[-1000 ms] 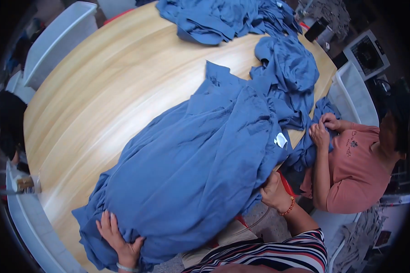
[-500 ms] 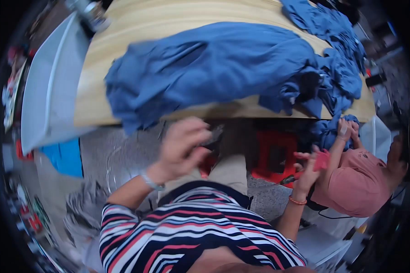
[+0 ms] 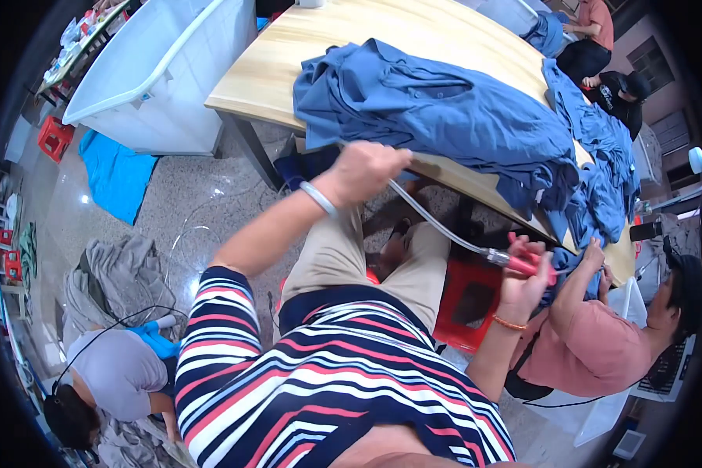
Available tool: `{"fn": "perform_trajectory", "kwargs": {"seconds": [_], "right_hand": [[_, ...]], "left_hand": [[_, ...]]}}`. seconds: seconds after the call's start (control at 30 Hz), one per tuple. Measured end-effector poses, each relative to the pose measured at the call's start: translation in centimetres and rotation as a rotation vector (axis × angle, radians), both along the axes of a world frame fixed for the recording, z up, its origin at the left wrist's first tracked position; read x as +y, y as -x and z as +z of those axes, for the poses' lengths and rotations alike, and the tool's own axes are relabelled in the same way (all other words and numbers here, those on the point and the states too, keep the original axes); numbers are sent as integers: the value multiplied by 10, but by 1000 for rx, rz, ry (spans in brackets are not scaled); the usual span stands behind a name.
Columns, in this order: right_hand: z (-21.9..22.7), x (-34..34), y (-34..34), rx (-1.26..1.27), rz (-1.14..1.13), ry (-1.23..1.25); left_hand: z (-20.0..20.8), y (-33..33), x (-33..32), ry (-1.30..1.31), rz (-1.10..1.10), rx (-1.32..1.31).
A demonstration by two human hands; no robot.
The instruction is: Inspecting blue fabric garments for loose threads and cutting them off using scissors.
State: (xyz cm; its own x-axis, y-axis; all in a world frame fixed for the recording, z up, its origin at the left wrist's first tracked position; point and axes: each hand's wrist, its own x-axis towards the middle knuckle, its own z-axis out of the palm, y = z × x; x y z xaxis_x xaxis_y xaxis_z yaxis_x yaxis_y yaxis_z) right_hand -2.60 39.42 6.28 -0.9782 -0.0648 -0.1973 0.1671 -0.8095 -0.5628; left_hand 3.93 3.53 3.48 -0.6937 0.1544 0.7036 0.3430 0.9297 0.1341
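My left hand (image 3: 366, 168) is closed in front of the table's near edge, just below a blue shirt (image 3: 437, 109) spread on the tabletop. A grey flexible hose (image 3: 437, 222) comes out at the underside of this fist and runs down to the right. It ends in a metal fitting on a red air blow gun (image 3: 526, 267). My right hand (image 3: 520, 290) has its fingers wrapped round that gun, over the gap beside the table.
More blue shirts (image 3: 593, 140) lie along the right of the wooden table (image 3: 265, 74). A co-worker in pink (image 3: 593, 343) sits close at my right, another (image 3: 125, 374) at lower left. A white bin (image 3: 164, 101) stands left; a red stool (image 3: 468, 304) is below the table.
My left hand has gone up and right, from loosely curled to closed. The hose now shows between my hands. My view has swung, bringing the lower-left co-worker into sight.
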Motion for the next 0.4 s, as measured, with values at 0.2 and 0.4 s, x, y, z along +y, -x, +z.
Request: {"fn": "perform_trajectory", "kwargs": {"seconds": [0.2, 0.4], "right_hand": [[-68, -56, -14, -285, 427, -62], [-132, -120, 5, -523, 699, -244]], "left_hand": [[15, -43, -69, 157, -3, -145], [-26, -114, -82, 10, -4, -786]]}}
